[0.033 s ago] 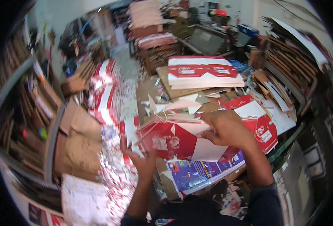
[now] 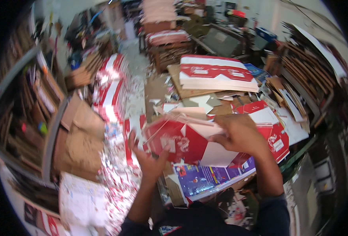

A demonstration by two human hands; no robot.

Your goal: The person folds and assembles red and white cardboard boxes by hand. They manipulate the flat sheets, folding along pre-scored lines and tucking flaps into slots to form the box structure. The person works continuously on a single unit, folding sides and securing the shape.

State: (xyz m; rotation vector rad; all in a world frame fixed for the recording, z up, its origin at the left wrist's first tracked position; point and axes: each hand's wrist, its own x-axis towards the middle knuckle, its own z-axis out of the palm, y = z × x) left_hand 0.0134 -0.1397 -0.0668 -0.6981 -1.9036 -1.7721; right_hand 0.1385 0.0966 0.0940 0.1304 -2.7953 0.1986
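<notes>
My right hand (image 2: 237, 133) grips a bundle of red and white printed cardboard sheets (image 2: 174, 141) by its upper edge, thumb on the near face. The bundle is held tilted over the bench, its red printed side toward me. Close to its left end is my left hand (image 2: 150, 155), fingers apart and nothing in them; I cannot tell whether the fingertips touch the cardboard. Under the bundle lies a blue-purple printed sheet (image 2: 199, 183). More red and white cut sheets (image 2: 276, 143) rest just right of my right hand.
A neat stack of red and white sheets (image 2: 217, 72) sits at the back of the bench, with pale offcuts (image 2: 199, 103) before it. Tall red-white stacks (image 2: 110, 92) and scattered trimmings (image 2: 120, 188) are on the left. Wooden boards (image 2: 305, 67) fill a rack at right.
The view has shifted slightly. My left hand is a little higher and nearer the bundle's left end, its fingers still apart. My right hand keeps its hold on the sheets.
</notes>
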